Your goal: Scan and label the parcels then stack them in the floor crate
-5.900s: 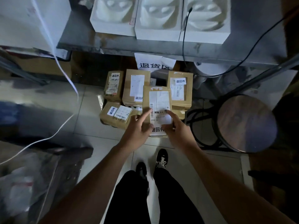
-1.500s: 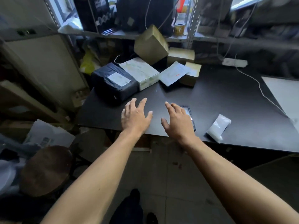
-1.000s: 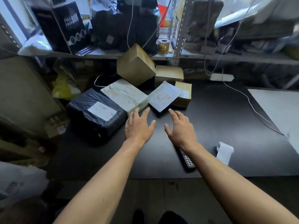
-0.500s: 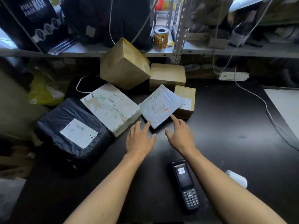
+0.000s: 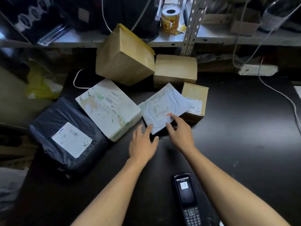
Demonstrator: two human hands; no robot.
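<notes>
Several parcels lie on the black table. A white padded envelope leans on a small brown box. My right hand lies open on the envelope's near edge, forefinger by its red mark. Open too, my left hand touches the envelope's near left corner with its fingertips. Left of them are a white box and a black bagged parcel. Two brown boxes, one tilted and one flat, stand behind. The handheld scanner lies near the front edge under my right forearm.
A metal shelf runs along the back with a roll of yellow stickers, dark bags and cables. A white power strip and its cable lie at the back right. A yellow bag sits beyond the table's left side.
After setting a parcel among those on the floor, I turned to the table. Both hands moved forward over the scanner and now touch the white padded envelope.
</notes>
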